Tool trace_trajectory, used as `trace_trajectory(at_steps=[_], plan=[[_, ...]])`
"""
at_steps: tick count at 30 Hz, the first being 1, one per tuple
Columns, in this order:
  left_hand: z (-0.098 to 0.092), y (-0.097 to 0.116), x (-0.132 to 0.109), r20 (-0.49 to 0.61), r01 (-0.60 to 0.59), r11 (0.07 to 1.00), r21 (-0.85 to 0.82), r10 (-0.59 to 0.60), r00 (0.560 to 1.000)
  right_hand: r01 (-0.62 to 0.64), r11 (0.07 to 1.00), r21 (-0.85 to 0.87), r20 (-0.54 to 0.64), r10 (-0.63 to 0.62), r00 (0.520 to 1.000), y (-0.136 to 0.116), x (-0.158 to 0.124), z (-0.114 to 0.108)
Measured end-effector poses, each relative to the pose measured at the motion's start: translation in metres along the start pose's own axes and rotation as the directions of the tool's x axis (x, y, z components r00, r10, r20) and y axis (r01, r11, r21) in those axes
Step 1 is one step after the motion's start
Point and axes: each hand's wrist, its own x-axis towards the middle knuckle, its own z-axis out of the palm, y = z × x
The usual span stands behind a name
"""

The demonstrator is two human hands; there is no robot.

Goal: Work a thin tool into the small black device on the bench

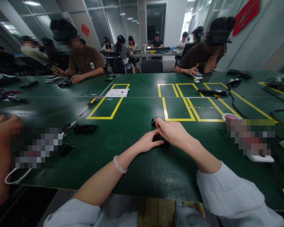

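Observation:
My right hand [172, 130] is bent down over the table with its fingers pinched together. A small black block [153, 122] juts out to the left of those fingertips, and they appear closed on it. Just below, my left hand [148, 142], with a pale bracelet [120, 165] on the wrist, has thumb and fingers around a dark object [165, 141]. Most of that object is hidden under my right hand, so its kind does not show. The two hands touch or nearly touch each other.
Yellow tape [180, 119] marks boxes on the green table [132, 176]. Left are a black part [85, 128], a yellow-black screwdriver [91, 102] and a blurred device [39, 148]; right, a blurred white-edged device [248, 138] and cables. A person's arm [0, 157] reaches in from the left. Others sit opposite.

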Motion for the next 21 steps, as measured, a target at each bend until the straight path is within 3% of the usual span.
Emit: trace_trajectory(at_steps=[21], plan=[[0.0013,-0.0026,-0.0002,0.004,0.014,1.0,-0.013,-0.014,1.0,-0.031,0.999,-0.044,-0.019,0.03,0.999,-0.0017,0.002,0.0012]])
